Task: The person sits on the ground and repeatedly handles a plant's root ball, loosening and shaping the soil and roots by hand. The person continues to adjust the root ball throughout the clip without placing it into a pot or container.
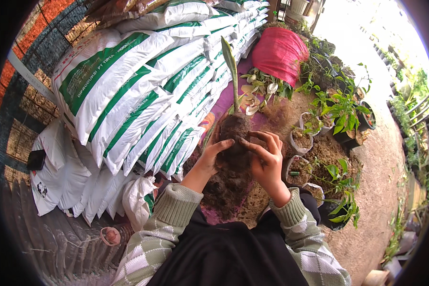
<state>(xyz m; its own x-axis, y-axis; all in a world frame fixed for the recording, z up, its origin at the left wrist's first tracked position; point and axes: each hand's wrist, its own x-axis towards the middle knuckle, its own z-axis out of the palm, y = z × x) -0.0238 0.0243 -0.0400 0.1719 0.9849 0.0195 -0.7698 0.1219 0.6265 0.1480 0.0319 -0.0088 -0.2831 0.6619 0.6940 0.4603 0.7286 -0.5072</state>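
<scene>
Together, our two hands close around the dark clump of soil, which sits between them just above the loose soil; our left hand grips its near left side with the thumb pressed across the front, while our right hand holds the other side with thumb and forefinger, the other fingers more loosely bent. A single leaf stands up from the clump, reaching away beyond our fingers. We judge the clump fairly heavy for its size, crumbly at the surface and liable to shed soil if squeezed; whether a skin or pot wraps it, we cannot tell. The leaf looks stiff but could snap or tear at its base, so we would take hold low, with both palms cupping the clump, and leave the blade alone. Right of our right hand stand pale bags, open at the top and filled with soil, some with small plants; farther right and nearer our sleeve are black pots with leafy green plants. Beyond our hands lies a red sack, with cut-looking leaves at its near edge. Left of our left hand rise stacked white sacks, their contents hidden from us.
</scene>
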